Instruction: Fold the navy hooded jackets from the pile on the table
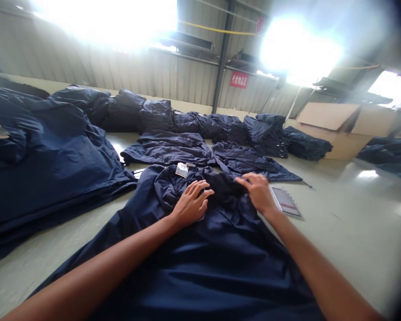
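A dark navy garment [200, 263], probably a jacket, lies spread out in front of me, its upper part bunched into folds. A white label [182, 170] shows near its far edge. On the bunched fabric rests my left hand [192, 200], fingers apart and slightly bent, holding nothing that I can see. My right hand [258, 191] is at the garment's upper right edge, with fingers stretched toward the left and their tips by the cloth. Just right of that hand lies a flat, dark-screened device [285, 201], perhaps a phone or tablet, partly pixelated.
Two navy garments [170, 147] [250, 160] lie flat just beyond. A large navy heap [50, 151] stands at the left. Several folded stacks [157, 116] line the wall. An open cardboard box [341, 133] sits at the back right, and a red sign [239, 80] hangs on the wall.
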The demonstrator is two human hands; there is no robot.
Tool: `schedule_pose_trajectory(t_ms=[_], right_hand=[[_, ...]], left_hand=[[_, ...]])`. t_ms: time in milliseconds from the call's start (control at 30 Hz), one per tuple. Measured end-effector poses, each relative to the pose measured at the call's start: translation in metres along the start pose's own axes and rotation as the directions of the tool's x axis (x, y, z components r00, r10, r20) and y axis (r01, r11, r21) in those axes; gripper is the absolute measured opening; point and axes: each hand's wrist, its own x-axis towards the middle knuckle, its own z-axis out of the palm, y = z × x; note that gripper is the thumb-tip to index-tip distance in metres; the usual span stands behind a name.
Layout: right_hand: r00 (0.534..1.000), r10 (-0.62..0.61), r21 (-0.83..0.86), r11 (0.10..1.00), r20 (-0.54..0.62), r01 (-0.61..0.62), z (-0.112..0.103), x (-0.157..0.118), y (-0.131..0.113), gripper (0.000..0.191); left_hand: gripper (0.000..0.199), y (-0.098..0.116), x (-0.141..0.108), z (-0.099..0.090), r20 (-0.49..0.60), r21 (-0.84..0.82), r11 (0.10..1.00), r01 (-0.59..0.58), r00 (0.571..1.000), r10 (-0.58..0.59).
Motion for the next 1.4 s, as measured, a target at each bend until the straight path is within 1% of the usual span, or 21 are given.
schedule_pose_trajectory(t_ms=[67, 100, 167, 233, 267, 333, 400, 467, 500, 567, 633, 667, 733, 933, 1033, 1133, 1200, 1267, 1333, 1367, 1400], right_hand=[[0.973, 0.175, -0.197, 0.959, -0.151, -0.203, -0.003, -0.005, 0.027, 0.056], [0.950, 0.236, -0.241, 0.928, -0.203, -0.282, -0.005, -0.008, 0.039, 0.057], [0.907, 0.318, -0.243, 0.890, -0.275, -0.386, -0.006, -0.012, 0.053, 0.055], [0.872, 0.357, -0.157, 0.891, -0.334, -0.425, -0.007, -0.011, 0.057, 0.050], [0.864, 0.355, -0.098, 0.906, -0.356, -0.412, -0.008, -0.008, 0.055, 0.048], [0.881, 0.301, 0.008, 0.947, -0.365, -0.321, -0.008, -0.002, 0.044, 0.045], [0.937, 0.191, 0.055, 0.982, -0.292, -0.183, -0.004, 0.002, 0.027, 0.042], [0.987, 0.097, 0.054, 0.994, -0.128, -0.091, 0.007, 0.002, 0.007, 0.045], [0.996, 0.080, 0.040, 0.996, -0.026, -0.079, 0.014, 0.000, -0.002, 0.049], [0.977, 0.108, -0.002, 0.994, 0.182, -0.110, 0.029, -0.006, -0.017, 0.057], [0.924, 0.169, -0.035, 0.985, 0.342, -0.167, 0.043, -0.013, -0.024, 0.058], [0.900, 0.184, -0.037, 0.982, 0.394, -0.185, 0.048, -0.015, -0.025, 0.057], [0.880, 0.190, -0.022, 0.980, 0.436, -0.200, 0.054, -0.018, -0.024, 0.054], [0.901, 0.188, -0.003, 0.979, 0.391, -0.203, 0.053, -0.018, -0.023, 0.053], [0.905, 0.188, -0.006, 0.980, 0.381, -0.201, 0.051, -0.018, -0.026, 0.053], [0.912, 0.179, 0.006, 0.981, 0.369, -0.195, 0.051, -0.020, -0.027, 0.053], [0.919, 0.167, 0.019, 0.982, 0.357, -0.186, 0.052, -0.022, -0.024, 0.053], [0.924, 0.152, 0.023, 0.985, 0.350, -0.171, 0.054, -0.025, -0.017, 0.052], [0.929, 0.142, 0.009, 0.988, 0.341, -0.154, 0.054, -0.028, -0.009, 0.050], [0.935, 0.146, -0.013, 0.989, 0.322, -0.149, 0.052, -0.029, -0.006, 0.049], [0.947, 0.147, -0.039, 0.989, 0.286, -0.142, 0.050, -0.028, -0.006, 0.047]], left_hand=[[0.033, 0.001, 0.000, -0.001, 0.040, -0.013, 1.000, 0.004, 0.999, -0.004], [0.032, 0.001, 0.001, 0.000, 0.072, -0.012, 1.000, 0.005, 0.997, -0.004], [0.030, 0.000, 0.000, 0.001, 0.140, -0.003, 1.000, 0.009, 0.990, -0.008], [0.027, -0.002, 0.000, 0.003, 0.196, -0.005, 1.000, 0.026, 0.980, -0.025], [0.025, -0.004, -0.001, 0.005, 0.218, -0.011, 0.999, 0.041, 0.975, -0.037], [0.023, -0.006, -0.002, 0.006, 0.255, -0.027, 0.997, 0.067, 0.965, -0.058], [0.022, -0.007, -0.003, 0.007, 0.273, -0.035, 0.997, 0.076, 0.960, -0.064], [0.022, -0.007, -0.003, 0.008, 0.274, -0.038, 0.997, 0.073, 0.960, -0.060], [0.022, -0.007, -0.003, 0.008, 0.271, -0.040, 0.997, 0.071, 0.961, -0.058], [0.023, -0.007, -0.002, 0.008, 0.265, -0.041, 0.996, 0.073, 0.962, -0.060], [0.024, -0.007, -0.002, 0.008, 0.266, -0.041, 0.996, 0.079, 0.962, -0.065], [0.024, -0.007, -0.002, 0.008, 0.269, -0.041, 0.996, 0.081, 0.961, -0.067], [0.025, -0.008, -0.001, 0.008, 0.277, -0.043, 0.996, 0.082, 0.958, -0.067], [0.026, -0.007, -0.002, 0.008, 0.281, -0.028, 0.995, 0.099, 0.956, -0.088], [0.029, -0.006, 0.000, 0.004, 0.246, 0.013, 0.994, 0.109, 0.963, -0.108], [0.029, -0.009, 0.001, -0.008, 0.175, 0.080, 0.990, 0.118, 0.976, -0.131], [0.029, -0.018, -0.005, -0.025, 0.140, 0.128, 0.983, 0.130, 0.979, -0.148], [0.029, -0.033, -0.022, -0.050, 0.129, 0.176, 0.976, 0.130, 0.980, -0.154], [0.032, -0.052, -0.049, -0.080, 0.105, 0.238, 0.956, 0.170, 0.974, -0.199], [0.035, -0.061, -0.064, -0.095, 0.076, 0.268, 0.935, 0.231, 0.963, -0.260], [0.041, -0.069, -0.078, -0.110, 0.042, 0.286, 0.900, 0.328, 0.934, -0.354]])
